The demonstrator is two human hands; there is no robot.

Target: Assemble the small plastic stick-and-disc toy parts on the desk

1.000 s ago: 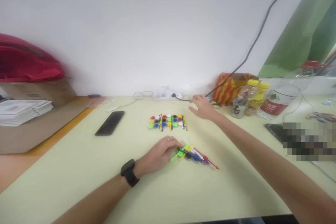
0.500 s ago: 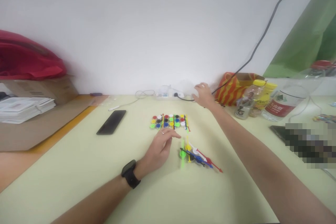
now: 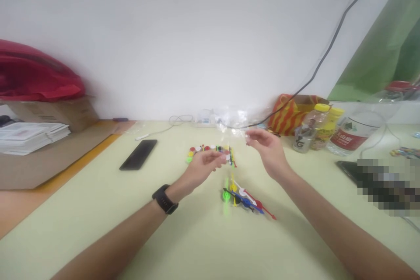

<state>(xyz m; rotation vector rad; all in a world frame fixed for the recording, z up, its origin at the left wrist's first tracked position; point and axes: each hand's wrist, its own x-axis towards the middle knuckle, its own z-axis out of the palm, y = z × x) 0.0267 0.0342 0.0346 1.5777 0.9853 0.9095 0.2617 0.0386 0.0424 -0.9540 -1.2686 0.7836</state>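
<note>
A clear plastic bag [image 3: 239, 123] hangs above the far part of the table, its corner pinched between the thumb and fingers of my right hand [image 3: 267, 151]. My left hand [image 3: 203, 167], with a black watch [image 3: 165, 200] at the wrist, reaches over the rows of coloured round pieces [image 3: 193, 154] and covers part of them. Its fingers stretch towards the bag, apart from it and holding nothing that I can see. Nearer to me lies a loose cluster of coloured arrow spinners [image 3: 246, 202] in green, yellow, black, blue, white and red.
On the left a black phone [image 3: 138, 155] lies on the table, beyond it a cardboard box [image 3: 62, 111] and a stack of white cards [image 3: 31, 138]. To the right stand a striped bag [image 3: 284, 116] and several bottles [image 3: 303, 133]. A power strip [image 3: 203, 118] sits by the wall.
My right hand has come back from the wall towards me, now with the clear bag in it. My left hand has moved slightly forward, over the rows of round pieces.
</note>
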